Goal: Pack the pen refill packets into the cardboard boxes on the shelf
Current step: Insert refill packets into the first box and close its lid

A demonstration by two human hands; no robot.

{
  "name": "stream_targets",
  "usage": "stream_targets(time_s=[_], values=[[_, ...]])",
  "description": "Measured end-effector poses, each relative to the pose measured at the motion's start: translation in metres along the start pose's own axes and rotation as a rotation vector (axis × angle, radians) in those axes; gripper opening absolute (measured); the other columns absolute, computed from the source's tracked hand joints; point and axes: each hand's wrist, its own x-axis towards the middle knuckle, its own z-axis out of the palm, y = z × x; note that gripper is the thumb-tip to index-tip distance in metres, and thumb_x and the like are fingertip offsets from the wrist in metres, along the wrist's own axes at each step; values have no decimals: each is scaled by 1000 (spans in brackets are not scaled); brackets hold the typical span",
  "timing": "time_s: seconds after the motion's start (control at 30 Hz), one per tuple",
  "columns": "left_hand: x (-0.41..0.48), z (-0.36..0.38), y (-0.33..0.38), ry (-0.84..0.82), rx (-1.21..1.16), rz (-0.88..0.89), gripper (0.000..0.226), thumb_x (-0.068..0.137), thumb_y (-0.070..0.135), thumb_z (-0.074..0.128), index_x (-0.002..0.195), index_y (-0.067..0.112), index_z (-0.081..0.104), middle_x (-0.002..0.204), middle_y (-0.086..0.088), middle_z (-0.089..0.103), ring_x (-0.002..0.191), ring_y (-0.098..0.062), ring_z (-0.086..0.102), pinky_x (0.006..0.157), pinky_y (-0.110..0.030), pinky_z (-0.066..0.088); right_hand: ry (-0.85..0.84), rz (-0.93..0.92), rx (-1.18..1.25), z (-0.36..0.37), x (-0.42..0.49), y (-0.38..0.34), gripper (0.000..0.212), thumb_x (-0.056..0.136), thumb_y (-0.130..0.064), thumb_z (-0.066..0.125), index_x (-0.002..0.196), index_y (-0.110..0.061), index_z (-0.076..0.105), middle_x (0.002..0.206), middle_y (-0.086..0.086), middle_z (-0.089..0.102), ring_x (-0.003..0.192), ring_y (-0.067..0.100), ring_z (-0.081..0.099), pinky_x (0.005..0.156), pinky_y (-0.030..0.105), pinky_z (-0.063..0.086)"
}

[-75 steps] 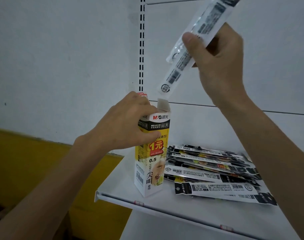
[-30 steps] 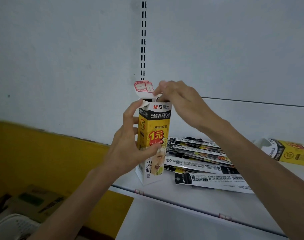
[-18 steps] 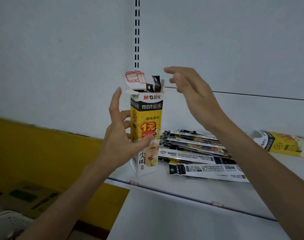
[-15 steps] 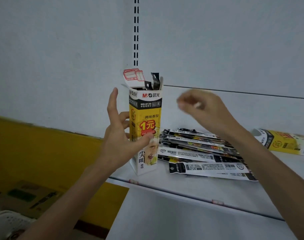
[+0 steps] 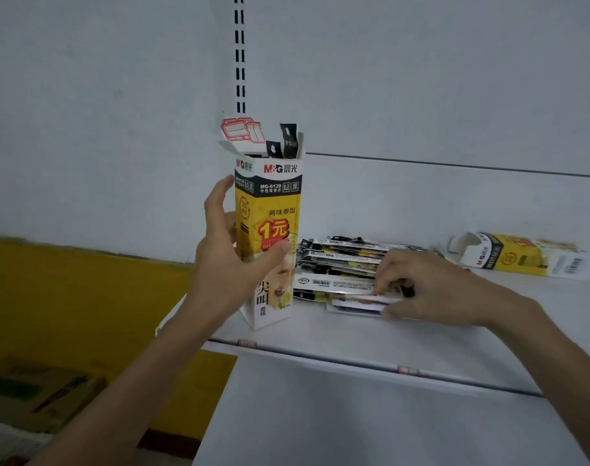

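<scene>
Pen refill packets (image 5: 337,264), flat plastic sleeves in black, white and yellow, lie in a loose overlapping pile on the white metal shelf (image 5: 354,341), just right of the upright box. Shelf backs onto a pale grey wall with a black-slotted upright (image 5: 239,55). Lower left: yellow wall band (image 5: 68,297) and a brown cardboard carton (image 5: 34,391), blurred.

Tall yellow, black and white cardboard box (image 5: 270,203) stands near the shelf's left front corner with its top open. Its white flap with red print (image 5: 241,134) is folded up and back. Black packet tops (image 5: 288,144) stick out of the opening.

Second box of the same print (image 5: 522,257) lies on its side at back right, open end facing left, just past the pile's right end.

Left hand (image 5: 226,264) grips the upright box at mid-height, with the thumb across the front face and the fingers round the left side.

Right hand (image 5: 431,290) is on the front of the pile, fingers curled over and thumb below, pinching the front-most packets. It's blurred there, so I can't tell how many.
</scene>
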Motion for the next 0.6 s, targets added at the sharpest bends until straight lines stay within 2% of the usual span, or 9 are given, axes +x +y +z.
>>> stream_targets(time_s=[0.07, 0.13, 0.23, 0.3, 0.37, 0.4, 0.43, 0.53, 0.6], values=[[2, 1, 3, -18, 19, -17, 76, 73, 25, 70, 132, 34, 24, 104, 11, 57, 91, -5, 59, 75, -21, 47, 105, 7, 128, -3, 2, 1, 8, 77, -31, 72, 77, -34, 64, 94, -10, 60, 87, 2, 55, 79, 23, 43], [2, 3, 5, -14, 18, -29, 65, 74, 24, 69, 128, 29, 32, 105, 10, 57, 94, -8, 59, 80, -27, 49, 226, 31, 210, -4, 3, 0, 6, 81, -33, 68, 76, -31, 64, 84, -11, 61, 74, -1, 55, 64, 15, 39], [1, 4, 5, 0, -1, -45, 58, 76, 22, 68, 123, 29, 35, 110, 8, 58, 99, -12, 58, 81, -30, 48, 371, 29, 241, -3, 3, -4, 8, 88, -27, 60, 85, -22, 65, 69, -6, 60, 58, 1, 51, 52, 13, 35], [1, 2, 5, -2, -6, -41, 62, 75, 23, 69, 126, 29, 33, 112, 7, 58, 100, -12, 57, 83, -30, 47, 417, 32, 279, -4, 0, -6, 14, 91, -22, 57, 101, -30, 62, 67, -11, 61, 55, 2, 55, 52, 10, 39], [3, 0, 5, 19, 9, -29, 72, 73, 27, 70, 132, 28, 28, 120, 6, 53, 102, -11, 54, 85, -29, 45, 382, 47, 283, -6, -4, -6, 44, 92, -20, 56, 125, -45, 44, 70, -19, 59, 55, 4, 58, 55, 8, 45], [5, -2, 6, 54, 16, -19, 79, 70, 32, 70, 135, 28, 25, 126, 5, 49, 106, -10, 50, 86, -28, 43, 347, 44, 248, -7, -5, -6, 53, 92, -19, 55, 129, -51, 35, 70, -22, 57, 56, 6, 59, 57, 10, 46], [6, -4, 8, 106, 18, 1, 85, 67, 38, 70, 137, 27, 23, 132, 5, 44, 111, -8, 46, 90, -28, 41, 318, 27, 209, -6, -7, -7, 53, 93, -17, 53, 127, -54, 34, 71, -24, 58, 58, 8, 59, 60, 14, 48], [4, -9, 14, 310, 71, 181, 92, 67, 45, 74, 139, 20, 22, 136, 3, 34, 121, -8, 38, 100, -31, 39, 235, -13, 126, 2, -10, -5, 32, 92, -15, 54, 97, -47, 59, 85, -17, 58, 77, 13, 58, 70, 31, 47], [0, -11, 19, 382, 213, 475, 78, 70, 37, 69, 133, 14, 29, 133, -1, 33, 123, -17, 36, 102, -32, 37, 85, 7, 60, 6, -13, -7, 17, 86, -23, 61, 92, -38, 67, 84, -9, 54, 78, 5, 50, 68, 27, 38]])
